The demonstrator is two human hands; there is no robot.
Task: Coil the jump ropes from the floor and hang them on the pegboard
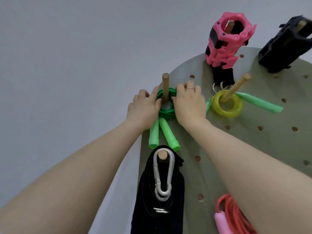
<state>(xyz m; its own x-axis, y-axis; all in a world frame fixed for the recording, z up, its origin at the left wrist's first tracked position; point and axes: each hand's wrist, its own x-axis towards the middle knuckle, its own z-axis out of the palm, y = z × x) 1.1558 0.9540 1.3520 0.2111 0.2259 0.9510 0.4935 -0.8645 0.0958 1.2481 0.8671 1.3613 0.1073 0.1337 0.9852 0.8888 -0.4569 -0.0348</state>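
Green jump rope [166, 105] coiled round the wooden peg [165, 86] on the pegboard [219, 149], handles hanging below the peg, long axes pointing down. Left hand [143, 108] and right hand [190, 105] flanking the peg, equally near, fingers pressing the coil; grip curl unclear.
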